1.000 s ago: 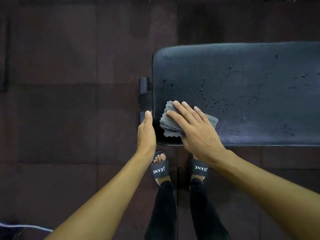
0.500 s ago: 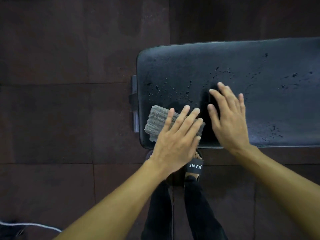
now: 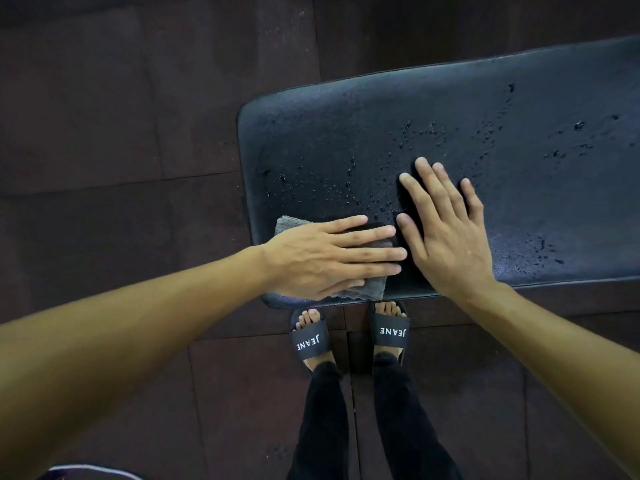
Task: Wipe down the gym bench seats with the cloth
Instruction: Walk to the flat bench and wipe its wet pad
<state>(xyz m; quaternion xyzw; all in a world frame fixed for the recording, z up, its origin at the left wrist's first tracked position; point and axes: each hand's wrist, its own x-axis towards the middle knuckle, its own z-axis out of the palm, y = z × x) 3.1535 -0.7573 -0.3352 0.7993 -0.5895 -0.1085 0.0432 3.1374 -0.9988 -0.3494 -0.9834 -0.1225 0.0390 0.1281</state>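
Cloth (image 3: 365, 289) folded at near-left corner of bench seat (image 3: 485, 109), pressed flat under left hand (image 3: 322, 258) — fingers straight. Right hand (image 3: 446, 233) flat, fingers spread, on wet pad. Risks — cloth sliding off near edge, bare palm smearing droplets (image 3: 408, 147).

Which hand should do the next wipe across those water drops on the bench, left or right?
Probably left. The left hand lies flat on the cloth, and the droplets sit just beyond it. The right hand rests bare on the bench seat, holding no cloth.

Left hand (image 3: 311, 261) flat on cloth (image 3: 372, 289)
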